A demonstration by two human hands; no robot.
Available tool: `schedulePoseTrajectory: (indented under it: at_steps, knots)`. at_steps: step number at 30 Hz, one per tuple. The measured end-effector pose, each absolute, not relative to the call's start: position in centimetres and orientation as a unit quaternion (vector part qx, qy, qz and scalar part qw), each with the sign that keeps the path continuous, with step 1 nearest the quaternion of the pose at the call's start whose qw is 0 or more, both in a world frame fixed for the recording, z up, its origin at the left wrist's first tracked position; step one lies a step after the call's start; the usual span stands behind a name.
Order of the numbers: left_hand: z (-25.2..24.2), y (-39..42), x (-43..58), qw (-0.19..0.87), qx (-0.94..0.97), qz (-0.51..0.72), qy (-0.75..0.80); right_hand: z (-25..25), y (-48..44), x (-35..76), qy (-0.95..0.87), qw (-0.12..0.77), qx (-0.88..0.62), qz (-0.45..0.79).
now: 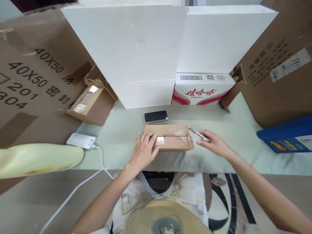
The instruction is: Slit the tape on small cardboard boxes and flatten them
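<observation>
A small brown cardboard box (174,143) lies on the table in front of me, with clear tape and a ragged seam along its top. My left hand (146,146) rests on the box's left end, fingers spread over the top, a ring on one finger. In my right hand (213,141) is a utility knife (200,135), pinched between thumb and fingers. Its blade points left, close to the box's upper right corner; whether it touches the cardboard I cannot tell. Behind the box lies a phone (156,116) with a dark screen.
White boxes (143,94) stand along the back, one with red print (202,92). An opened cardboard box (92,105) and a white power bank (81,140) with a cable sit left, near a pale green bottle (41,159). A blue package (287,135) stands right.
</observation>
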State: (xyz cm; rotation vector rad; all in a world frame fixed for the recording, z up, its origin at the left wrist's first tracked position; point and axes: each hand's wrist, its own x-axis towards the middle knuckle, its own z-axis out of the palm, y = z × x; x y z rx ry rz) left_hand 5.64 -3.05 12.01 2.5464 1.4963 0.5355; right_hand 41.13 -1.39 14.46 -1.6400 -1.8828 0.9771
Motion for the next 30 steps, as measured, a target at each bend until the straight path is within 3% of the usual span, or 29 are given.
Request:
schedulePoseTrajectory:
  at_steps: [8,19,23,27,30]
  knots:
    - [13.2,-2.9,6.4,0.130,0.871,0.112,0.460,11.5,-3.6,37.2,-0.698,0.304,-0.560,0.327]
    - [13.8,-3.6,6.1,0.145,0.835,0.197,0.492,13.6,-3.2,36.0,-0.664,0.233,-0.602,0.377]
    - [14.7,-2.1,4.4,0.192,0.805,0.260,0.497,13.6,-3.5,36.5,-0.659,0.246,-0.578,0.413]
    - [14.2,1.0,2.6,0.334,0.822,0.159,0.434,13.1,-4.0,37.2,-0.683,0.334,-0.520,0.389]
    - [13.5,2.0,2.4,0.355,0.813,0.136,0.442,13.1,-4.2,37.4,-0.693,0.346,-0.504,0.383]
